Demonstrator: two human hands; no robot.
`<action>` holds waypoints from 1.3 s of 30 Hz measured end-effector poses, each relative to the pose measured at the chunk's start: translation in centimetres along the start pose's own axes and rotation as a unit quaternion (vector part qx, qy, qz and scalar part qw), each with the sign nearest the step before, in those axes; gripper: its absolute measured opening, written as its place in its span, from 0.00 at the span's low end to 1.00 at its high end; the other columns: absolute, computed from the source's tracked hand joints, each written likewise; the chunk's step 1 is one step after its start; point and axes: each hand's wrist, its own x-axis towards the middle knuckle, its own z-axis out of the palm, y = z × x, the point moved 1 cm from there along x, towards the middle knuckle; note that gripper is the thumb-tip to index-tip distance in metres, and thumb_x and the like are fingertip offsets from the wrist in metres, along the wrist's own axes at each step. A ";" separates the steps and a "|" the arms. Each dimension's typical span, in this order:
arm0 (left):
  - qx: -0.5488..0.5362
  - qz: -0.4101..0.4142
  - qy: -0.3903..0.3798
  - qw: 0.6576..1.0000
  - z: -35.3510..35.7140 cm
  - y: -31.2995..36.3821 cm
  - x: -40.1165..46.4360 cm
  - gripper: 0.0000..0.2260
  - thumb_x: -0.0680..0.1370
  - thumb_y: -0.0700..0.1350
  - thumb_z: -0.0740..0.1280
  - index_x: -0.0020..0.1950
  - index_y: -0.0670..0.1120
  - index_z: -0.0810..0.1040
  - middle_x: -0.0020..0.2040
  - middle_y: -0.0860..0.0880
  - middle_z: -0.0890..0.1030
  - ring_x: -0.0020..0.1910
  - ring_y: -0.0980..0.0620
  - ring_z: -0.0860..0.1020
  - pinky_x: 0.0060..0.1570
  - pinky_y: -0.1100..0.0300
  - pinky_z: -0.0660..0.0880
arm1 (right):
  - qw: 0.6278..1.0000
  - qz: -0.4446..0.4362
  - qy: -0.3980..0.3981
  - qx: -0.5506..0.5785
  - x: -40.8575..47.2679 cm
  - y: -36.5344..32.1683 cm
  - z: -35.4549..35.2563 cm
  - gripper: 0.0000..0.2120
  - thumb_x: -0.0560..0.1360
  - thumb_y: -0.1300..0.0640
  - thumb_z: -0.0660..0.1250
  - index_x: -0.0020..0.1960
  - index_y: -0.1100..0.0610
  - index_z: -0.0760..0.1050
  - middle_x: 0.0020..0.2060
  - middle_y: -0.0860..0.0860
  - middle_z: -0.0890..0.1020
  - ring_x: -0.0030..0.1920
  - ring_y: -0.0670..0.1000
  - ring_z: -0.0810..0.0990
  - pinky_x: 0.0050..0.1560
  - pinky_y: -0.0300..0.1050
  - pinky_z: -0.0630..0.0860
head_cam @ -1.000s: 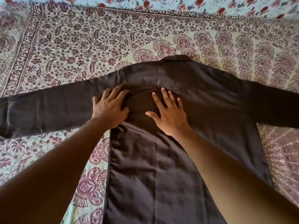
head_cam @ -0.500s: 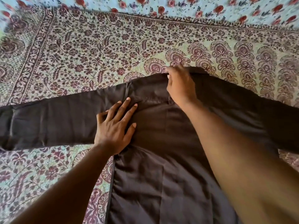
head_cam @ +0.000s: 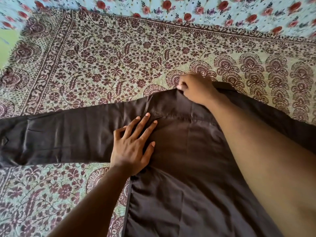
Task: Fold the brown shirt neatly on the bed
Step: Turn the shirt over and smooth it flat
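While left hand (head_cam: 131, 147) presses brown shirt (head_cam: 184, 168) flat | right hand (head_cam: 195, 89) pinches collar | bed (head_cam: 102, 65)

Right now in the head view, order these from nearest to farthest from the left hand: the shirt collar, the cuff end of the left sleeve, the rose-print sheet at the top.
From the left hand, flat on the brown shirt:
1. Shirt collar, up and right, pinched by the right hand.
2. Cuff end of the left sleeve, far left edge.
3. Rose-print sheet, top, beyond the paisley bedspread.
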 end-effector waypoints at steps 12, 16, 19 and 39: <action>0.011 -0.001 -0.003 1.000 -0.1 0.2 0.0 0.30 0.81 0.62 0.55 0.83 0.61 0.55 0.85 0.57 0.49 0.82 0.51 0.59 0.66 0.46 0.62 | 0.965 0.080 -0.245 0.048 1.4 5.2 -4.9 0.14 0.78 0.70 0.68 0.55 0.53 0.82 0.42 0.43 0.73 0.41 0.51 0.76 0.42 0.44 0.71; 0.011 -0.003 -0.007 1.000 -0.2 0.2 0.0 0.30 0.81 0.62 0.55 0.83 0.61 0.55 0.85 0.57 0.49 0.82 0.51 0.59 0.66 0.46 0.62 | 0.986 0.087 -0.119 0.072 1.3 6.0 -4.2 0.08 0.79 0.64 0.71 0.54 0.55 0.85 0.53 0.50 0.82 0.55 0.55 0.81 0.60 0.50 0.75; 0.014 -0.003 -0.007 1.000 -0.3 0.2 0.0 0.30 0.81 0.62 0.56 0.83 0.61 0.55 0.85 0.57 0.49 0.82 0.51 0.59 0.66 0.47 0.62 | 0.995 0.094 -0.020 0.036 0.9 6.4 -2.5 0.07 0.79 0.61 0.71 0.51 0.50 0.84 0.50 0.49 0.76 0.58 0.58 0.78 0.66 0.63 0.71; 0.009 -0.006 -0.007 1.000 -0.3 0.2 0.1 0.30 0.81 0.62 0.55 0.83 0.62 0.53 0.85 0.58 0.49 0.81 0.51 0.59 0.64 0.45 0.63 | 0.994 -0.054 0.038 -0.092 -8.3 -1.6 6.8 0.39 0.82 0.31 0.45 0.84 0.53 0.53 0.84 0.54 0.52 0.84 0.56 0.51 0.80 0.60 0.57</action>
